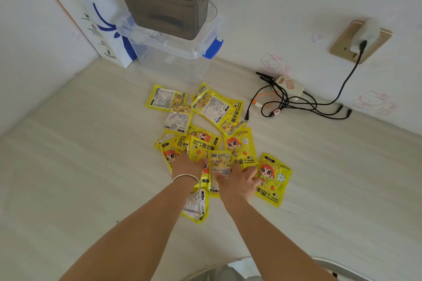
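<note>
View from above onto a pale wood-grain table (80,166), where a loose pile of yellow hand-warmer packets (217,107) lies at the centre, some showing a red-haired cartoon figure, others their printed backs. Two bare forearms reach in from 6 o'clock. The left hand (188,163), with a silver bangle (186,178) on its wrist, rests at the 7 o'clock edge of the pile; its fingers are tucked in among the packets, so it cannot be told whether they are apart or clamped on one. The right hand (239,180) lies flat at the pile's 5 o'clock edge, with its fingers (252,170) spread apart on top of the packets and the thumb touching a back-side packet (220,164) between the two hands. One more packet (274,180) lies just beside the right hand at 3 o'clock, and another (196,207) shows under the left forearm. At 12 o'clock from the pile a clear storage box (173,57) with blue latches stands against the wall, with a grey bin (164,0) on it. A white paper bag (100,18) with blue print leans at 11 o'clock. At 2 o'clock, black cables (296,102) tangle around a white charger block (290,85), and one runs up to a gold wall socket (358,41).
</note>
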Tool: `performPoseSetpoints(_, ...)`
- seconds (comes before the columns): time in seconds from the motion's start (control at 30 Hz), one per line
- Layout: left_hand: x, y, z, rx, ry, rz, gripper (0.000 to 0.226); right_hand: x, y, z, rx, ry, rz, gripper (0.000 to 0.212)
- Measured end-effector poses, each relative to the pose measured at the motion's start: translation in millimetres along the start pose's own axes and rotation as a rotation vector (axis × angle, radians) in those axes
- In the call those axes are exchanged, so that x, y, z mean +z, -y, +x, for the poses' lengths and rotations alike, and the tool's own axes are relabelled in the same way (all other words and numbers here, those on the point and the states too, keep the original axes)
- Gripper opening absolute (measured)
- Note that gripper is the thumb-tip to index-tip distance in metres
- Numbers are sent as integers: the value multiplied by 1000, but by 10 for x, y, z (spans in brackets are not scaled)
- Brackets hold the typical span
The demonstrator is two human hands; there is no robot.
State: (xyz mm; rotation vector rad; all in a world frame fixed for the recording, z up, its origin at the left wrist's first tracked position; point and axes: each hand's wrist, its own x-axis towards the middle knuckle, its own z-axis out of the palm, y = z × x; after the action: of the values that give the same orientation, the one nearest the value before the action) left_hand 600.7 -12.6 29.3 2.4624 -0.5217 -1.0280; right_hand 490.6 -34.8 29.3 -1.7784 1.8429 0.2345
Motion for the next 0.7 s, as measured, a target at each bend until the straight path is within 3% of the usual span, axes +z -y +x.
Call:
performPoseSetpoints(0.3,-37,30,-33,-54,46,-75,70,-143,-1,193,-71,75,-7,50)
performPoseSetpoints(0.4,-38,35,-46,-63,29,-107,63,-142,-10,260,-57,121,70,36)
performPoseSetpoints(0.5,-45,48,-47,-35,30,-121,59,-166,-39,270,-58,132,161,48)
performPoseSetpoints(0.7,-102,26,-91,21,13,-256,49,-314,-253,291,-127,237,457,40)
